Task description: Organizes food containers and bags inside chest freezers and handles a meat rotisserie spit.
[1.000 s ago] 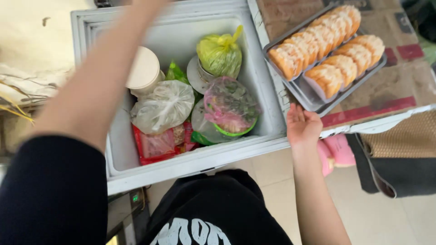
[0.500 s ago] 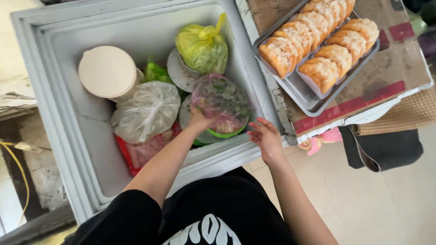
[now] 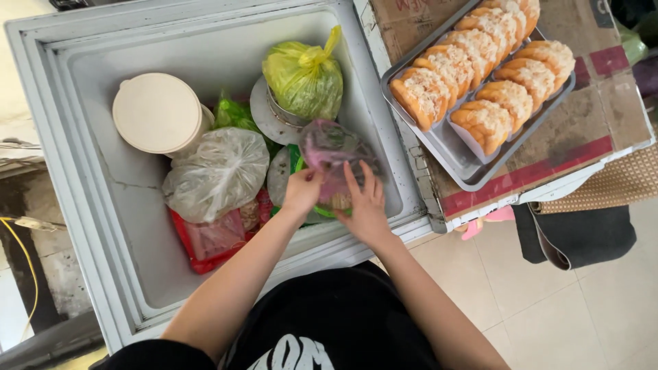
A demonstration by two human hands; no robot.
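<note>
While the open chest freezer (image 3: 82, 205) stood full, the left hand (image 3: 302, 190) and right hand (image 3: 363, 205) together held a pink-tinted plastic bag (image 3: 329, 154) near its front right corner, below a yellow-green bag (image 3: 303, 75); 1 tray of buns (image 3: 445, 147) sat beside.

In the chest, a pink bag (image 3: 332, 161) sits at the near right, a yellow-green bag (image 3: 305, 75) behind it, a cloudy clear bag (image 3: 216, 175) at centre, a red packet (image 3: 205, 243) beneath, a round cream tub (image 3: 157, 113) at left.

Yellow-green bag (image 3: 303, 77); tray (image 3: 452, 147) of pastries (image 3: 480, 75)
</note>
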